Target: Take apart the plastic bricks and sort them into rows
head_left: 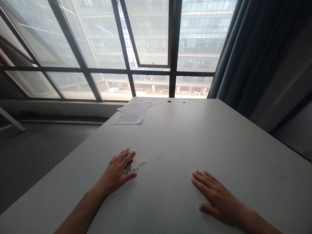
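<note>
My left hand (118, 167) lies over a small flat object (134, 162) in cream and dark colours, its fingers stretched out and the thumb apart. Part of that object is hidden under the fingers, and I cannot make out its kind. A short pale strip (142, 161) lies just to the right of it. On the right side of the white table (170, 136), my right hand (214, 196) rests palm down with its fingers extended and nothing in it.
Several printed paper sheets (133, 113) overlap at the table's far left. Near the far edge are a dark round spot (169, 101) and a small dark-and-white piece (184, 102). Beyond stand tall windows (151, 39), with a dark curtain (234, 55) at the right.
</note>
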Action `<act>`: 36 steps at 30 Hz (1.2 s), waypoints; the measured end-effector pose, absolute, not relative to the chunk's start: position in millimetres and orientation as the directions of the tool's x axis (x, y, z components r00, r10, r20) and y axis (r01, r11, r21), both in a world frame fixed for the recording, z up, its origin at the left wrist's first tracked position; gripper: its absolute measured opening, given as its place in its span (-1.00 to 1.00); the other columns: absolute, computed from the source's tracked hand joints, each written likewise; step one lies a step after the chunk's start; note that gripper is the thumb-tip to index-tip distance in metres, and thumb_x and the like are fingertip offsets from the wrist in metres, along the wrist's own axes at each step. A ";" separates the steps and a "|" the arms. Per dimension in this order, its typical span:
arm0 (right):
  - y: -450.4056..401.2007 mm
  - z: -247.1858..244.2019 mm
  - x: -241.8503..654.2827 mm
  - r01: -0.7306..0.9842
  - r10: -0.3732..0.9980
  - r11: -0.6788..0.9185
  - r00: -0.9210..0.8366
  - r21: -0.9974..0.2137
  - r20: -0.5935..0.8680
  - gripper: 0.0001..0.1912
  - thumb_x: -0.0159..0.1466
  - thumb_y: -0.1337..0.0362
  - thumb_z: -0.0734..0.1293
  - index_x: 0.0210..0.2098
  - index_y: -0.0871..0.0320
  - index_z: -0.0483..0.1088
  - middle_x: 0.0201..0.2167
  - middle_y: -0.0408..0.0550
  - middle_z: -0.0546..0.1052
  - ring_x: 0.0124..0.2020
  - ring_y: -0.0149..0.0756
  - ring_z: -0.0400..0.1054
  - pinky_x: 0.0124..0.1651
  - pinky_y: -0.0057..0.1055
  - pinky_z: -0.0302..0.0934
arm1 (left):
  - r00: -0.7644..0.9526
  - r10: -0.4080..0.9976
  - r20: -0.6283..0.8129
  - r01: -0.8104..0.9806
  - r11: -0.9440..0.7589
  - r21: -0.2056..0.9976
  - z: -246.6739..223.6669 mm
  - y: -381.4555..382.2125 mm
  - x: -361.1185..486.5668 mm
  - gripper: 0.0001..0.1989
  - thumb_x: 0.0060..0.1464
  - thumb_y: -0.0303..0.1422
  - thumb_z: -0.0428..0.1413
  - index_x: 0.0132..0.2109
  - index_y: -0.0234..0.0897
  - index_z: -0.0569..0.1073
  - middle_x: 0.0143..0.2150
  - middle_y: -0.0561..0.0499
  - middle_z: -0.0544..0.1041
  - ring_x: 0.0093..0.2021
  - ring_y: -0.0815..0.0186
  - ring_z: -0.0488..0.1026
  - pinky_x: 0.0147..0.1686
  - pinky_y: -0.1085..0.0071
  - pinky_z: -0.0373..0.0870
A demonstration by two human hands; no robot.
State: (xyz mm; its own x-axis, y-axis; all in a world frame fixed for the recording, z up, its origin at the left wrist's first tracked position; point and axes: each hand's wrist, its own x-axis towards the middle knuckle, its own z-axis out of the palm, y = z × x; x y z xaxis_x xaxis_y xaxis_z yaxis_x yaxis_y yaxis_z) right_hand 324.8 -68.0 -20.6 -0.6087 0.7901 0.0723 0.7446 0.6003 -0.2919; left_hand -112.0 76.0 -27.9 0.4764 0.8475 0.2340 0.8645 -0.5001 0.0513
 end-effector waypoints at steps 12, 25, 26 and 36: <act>-57.5 -22.7 302.1 0.754 0.801 0.593 -0.588 -0.283 0.110 -0.30 0.30 -0.06 0.16 0.32 0.12 0.00 0.32 0.11 0.10 0.34 -0.05 -0.06 0.34 -0.03 -0.14 | 0.624 0.778 0.078 0.769 -0.629 0.115 -16.5 96.2 -68.4 -0.38 0.14 0.07 -0.05 0.29 -0.01 0.17 0.38 -0.10 0.03 0.36 0.02 -0.04 0.26 -0.06 -0.07; 16.7 -27.4 246.1 0.904 0.934 0.358 -0.346 -0.235 0.089 0.01 0.22 -0.26 0.08 0.33 0.48 -0.13 0.34 0.36 -0.06 0.37 0.07 -0.23 0.35 -0.03 -0.24 | 0.720 0.669 0.185 0.612 -0.738 0.284 -15.4 87.5 27.4 -0.26 0.14 -0.04 0.04 0.35 -0.21 0.00 0.38 -0.13 0.05 0.37 0.13 -0.04 0.32 0.10 -0.09; 19.6 -27.8 245.9 0.905 0.935 0.354 -0.344 -0.237 0.084 0.03 0.21 -0.28 0.07 0.33 0.48 -0.13 0.34 0.36 -0.07 0.37 0.07 -0.24 0.35 -0.04 -0.25 | 0.708 0.684 0.178 0.629 -0.724 0.281 -16.1 87.8 21.3 -0.24 0.13 -0.02 0.03 0.35 -0.24 0.00 0.38 -0.15 0.04 0.37 0.12 -0.04 0.32 0.10 -0.09; 44.7 -26.1 248.9 0.837 0.866 0.500 -0.487 -0.220 0.117 0.06 0.18 -0.33 0.08 0.34 0.42 -0.16 0.34 0.33 -0.04 0.37 0.03 -0.21 0.35 -0.04 -0.26 | 0.739 0.672 0.054 0.661 -0.738 0.138 -21.9 82.0 14.9 -0.22 0.19 0.05 -0.13 0.38 -0.28 -0.13 0.39 -0.18 -0.05 0.39 0.11 -0.13 0.31 0.05 -0.18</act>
State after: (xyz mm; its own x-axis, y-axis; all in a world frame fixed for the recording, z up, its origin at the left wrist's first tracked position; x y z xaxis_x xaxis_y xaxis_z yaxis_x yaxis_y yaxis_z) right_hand 248.9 44.7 -26.1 -0.4866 0.8658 0.1171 0.8374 0.5004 -0.2199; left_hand 14.9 82.0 -21.9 0.7389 0.6716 0.0543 0.6607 -0.7379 0.1378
